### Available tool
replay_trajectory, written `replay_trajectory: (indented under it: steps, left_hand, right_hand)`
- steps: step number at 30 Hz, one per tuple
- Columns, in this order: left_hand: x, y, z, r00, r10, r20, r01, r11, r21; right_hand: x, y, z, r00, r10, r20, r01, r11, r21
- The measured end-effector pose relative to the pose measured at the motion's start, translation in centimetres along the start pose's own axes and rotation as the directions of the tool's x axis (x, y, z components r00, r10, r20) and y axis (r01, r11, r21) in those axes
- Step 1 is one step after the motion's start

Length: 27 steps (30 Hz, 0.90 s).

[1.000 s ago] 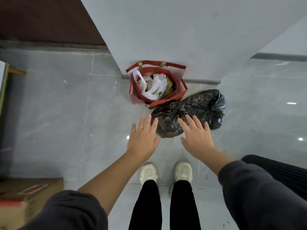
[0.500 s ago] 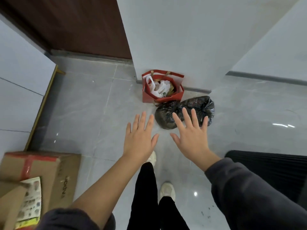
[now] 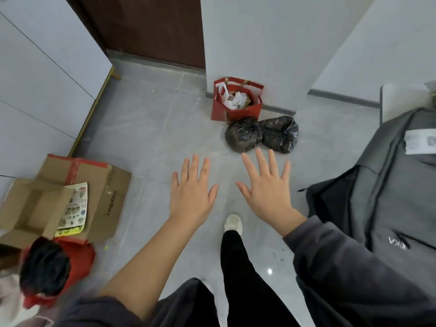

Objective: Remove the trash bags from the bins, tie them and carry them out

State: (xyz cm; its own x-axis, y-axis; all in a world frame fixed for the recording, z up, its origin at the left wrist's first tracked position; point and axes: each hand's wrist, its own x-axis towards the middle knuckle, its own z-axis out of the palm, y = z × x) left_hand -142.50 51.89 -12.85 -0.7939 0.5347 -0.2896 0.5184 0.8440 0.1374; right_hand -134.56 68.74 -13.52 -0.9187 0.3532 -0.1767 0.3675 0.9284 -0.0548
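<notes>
My left hand [image 3: 191,197] and right hand [image 3: 267,193] are stretched out flat over the grey floor [image 3: 146,138], fingers spread, holding nothing. Beyond my fingertips, two tied black trash bags [image 3: 262,135] lie touching side by side, against a red paper bag [image 3: 236,107] at the wall's corner.

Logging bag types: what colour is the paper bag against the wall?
Red, with tan handles; the paper bag shows best in the head view.
</notes>
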Motion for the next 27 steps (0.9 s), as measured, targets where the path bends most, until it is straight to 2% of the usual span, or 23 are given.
replay_trajectory:
  steps: [8, 14, 20, 27]
  left_hand:
    - [-17.1, -2.3, 3.9, 1.0, -0.017, 0.015, 0.016, 0.999, 0.045]
    - [-26.9, -0.8, 5.5, 0.999, -0.051, -0.001, 0.051, 0.997, 0.06]
    - [-33.3, 3.5, 8.6, 0.987, -0.148, -0.063, 0.148, 0.989, -0.004]
    - [-40.2, 13.4, 13.8, 0.96, -0.27, -0.07, 0.267, 0.963, -0.038]
  right_hand:
    - [-16.9, -4.4, 2.4, 1.0, -0.001, 0.013, 0.002, 1.0, -0.028]
    - [-26.3, -5.3, 2.3, 0.996, -0.065, 0.069, 0.07, 0.995, -0.068]
    - [-32.6, -1.9, 3.6, 0.989, -0.122, 0.084, 0.129, 0.988, -0.081]
    - [-39.7, 5.3, 5.6, 0.964, -0.248, 0.095, 0.255, 0.964, -0.078]
